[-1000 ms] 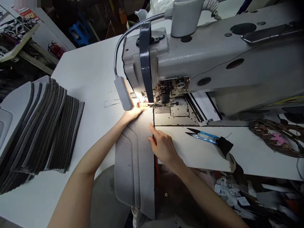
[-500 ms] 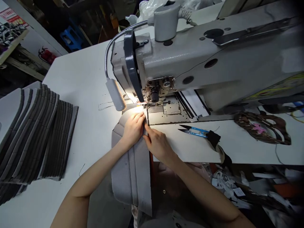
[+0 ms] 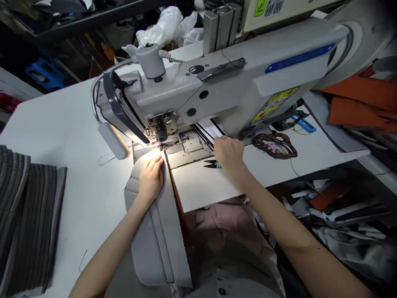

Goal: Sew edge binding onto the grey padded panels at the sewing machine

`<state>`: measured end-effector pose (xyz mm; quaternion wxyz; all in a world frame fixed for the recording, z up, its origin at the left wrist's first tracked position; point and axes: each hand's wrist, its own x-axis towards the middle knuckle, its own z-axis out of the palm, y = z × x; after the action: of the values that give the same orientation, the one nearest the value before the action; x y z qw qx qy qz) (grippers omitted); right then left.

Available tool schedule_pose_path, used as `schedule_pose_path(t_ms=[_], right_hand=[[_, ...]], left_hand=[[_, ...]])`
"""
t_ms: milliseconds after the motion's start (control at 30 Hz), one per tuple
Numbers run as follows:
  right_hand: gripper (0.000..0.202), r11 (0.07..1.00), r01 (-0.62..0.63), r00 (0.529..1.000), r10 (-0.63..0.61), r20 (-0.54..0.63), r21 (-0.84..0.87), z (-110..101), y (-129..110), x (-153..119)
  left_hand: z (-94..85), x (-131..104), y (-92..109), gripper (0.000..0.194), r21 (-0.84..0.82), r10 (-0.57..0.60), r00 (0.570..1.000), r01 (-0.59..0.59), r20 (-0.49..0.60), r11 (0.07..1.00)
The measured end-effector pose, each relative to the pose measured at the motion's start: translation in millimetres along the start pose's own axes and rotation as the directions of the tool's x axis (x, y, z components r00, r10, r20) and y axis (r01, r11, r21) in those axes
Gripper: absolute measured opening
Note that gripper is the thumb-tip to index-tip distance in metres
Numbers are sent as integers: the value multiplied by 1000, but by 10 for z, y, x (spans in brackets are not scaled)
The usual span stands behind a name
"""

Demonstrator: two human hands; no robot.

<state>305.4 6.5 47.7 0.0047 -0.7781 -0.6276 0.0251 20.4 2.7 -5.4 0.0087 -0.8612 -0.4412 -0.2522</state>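
A grey padded fabric panel [image 3: 161, 231] with lengthwise seams runs from the sewing machine's needle area down over the table's front edge. My left hand [image 3: 151, 176] rests on its upper end just below the presser foot, fingers curled together and holding it under the lamp's light. My right hand [image 3: 229, 155] is away from the panel, closed at the near end of the white strips with black edges [image 3: 207, 128] beneath the machine arm. Its fingertips are hidden, so what they grip is unclear. Thread snips [image 3: 212, 164] with dark blades lie partly under that hand.
The sewing machine [image 3: 217, 87] spans the back, its lamp [image 3: 113, 140] hanging left of the needle. Stacked grey panels [image 3: 37, 207] stand at left. A brown band with a pink ornament [image 3: 273, 147] lies right. Orange sheets [image 3: 356, 103] are at far right, scraps [image 3: 335, 211] below the table.
My right hand has left the panel beside my left hand and moved right to the strips, over the snips. My left hand stays on the panel. The view has swung to the right.
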Motion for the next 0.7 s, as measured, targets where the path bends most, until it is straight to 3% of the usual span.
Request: schedule_pose_path(t_ms=[100, 200, 233, 267, 300, 333, 367, 400, 433, 500, 533, 600, 700], right_hand=[[22, 1000, 8, 998, -8, -57, 4, -6, 40, 40], [22, 989, 66, 953, -23, -302, 132, -65, 140, -96], [22, 964, 141, 894, -25, -448, 227, -84, 171, -178], [21, 905, 251, 799, 7, -601, 344, -100, 189, -268], [20, 803, 362, 683, 117, -721, 474, -111, 190, -361], [19, 664, 460, 570, 289, -769, 590, -117, 170, -446], [20, 497, 541, 512, 445, -735, 678, -117, 129, -516], [22, 316, 577, 530, 556, -640, 753, -113, 72, -564], [24, 137, 563, 609, 598, -521, 815, -105, 4, -586], [32, -146, 403, 818, 501, -284, 903, -85, -123, -546], [34, -227, 304, 885, 426, -187, 925, -79, -163, -494], [38, -287, 214, 922, 375, -96, 934, -90, -170, -368], [33, -268, 246, 896, 431, -112, 932, -148, -53, -256]], left_hand=[[-2, -8, 10, 37, -1, -17, 1000, 17, 6, 1000], [-11, -25, 42, 38, 3, -47, 999, 47, 23, 999], [-14, -30, 54, 38, 4, -63, 997, 63, 33, 998], [-17, -34, 66, 38, 4, -82, 996, 82, 46, 997], [-20, -37, 76, 39, 2, -101, 993, 101, 58, 995], [-23, -38, 85, 39, 0, -117, 991, 117, 68, 993], [-26, -39, 92, 38, -1, -128, 989, 128, 75, 992], [-29, -39, 98, 37, -1, -134, 988, 135, 78, 991], [-32, -39, 101, 35, 1, -138, 988, 138, 75, 990], [-40, -39, 99, 30, -1, -140, 988, 140, 61, 990], [-46, -39, 92, 27, -10, -141, 988, 142, 54, 990], [-58, -38, 66, 23, -61, -144, 989, 146, 33, 987], [-77, -29, 17, 22, -197, -171, 985, 160, -37, 967]])
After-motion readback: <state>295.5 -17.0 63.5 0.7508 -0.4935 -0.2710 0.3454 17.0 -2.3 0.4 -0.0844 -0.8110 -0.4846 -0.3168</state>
